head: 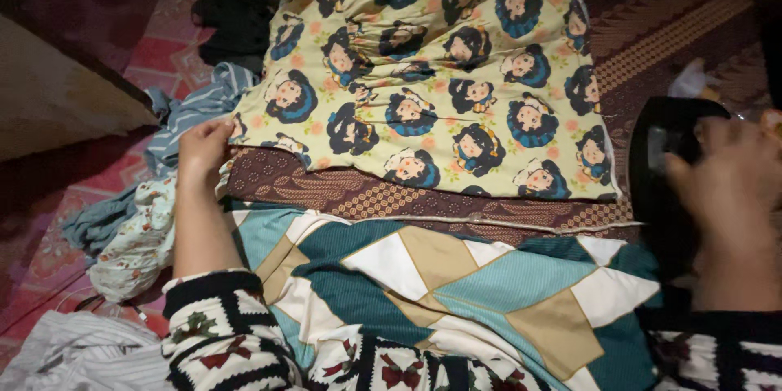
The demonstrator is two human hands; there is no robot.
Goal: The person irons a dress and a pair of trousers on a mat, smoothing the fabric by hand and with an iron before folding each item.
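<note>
A yellow cloth printed with cartoon figures (456, 73) lies spread over a brown patterned cloth (342, 191). My left hand (204, 147) rests on the yellow cloth's near left corner, fingers curled on its edge. My right hand (729, 175) is blurred at the right and grips the handle of a black iron (664, 155), which stands just past the cloth's right edge. A teal, white and tan geometric fabric (456, 277) covers the area nearest me.
A heap of clothes lies at the left: a striped blue piece (195, 110), a floral white piece (134, 240) and a striped white one (73, 354). A dark garment (236, 24) lies behind them. A red patterned rug (159, 49) shows underneath.
</note>
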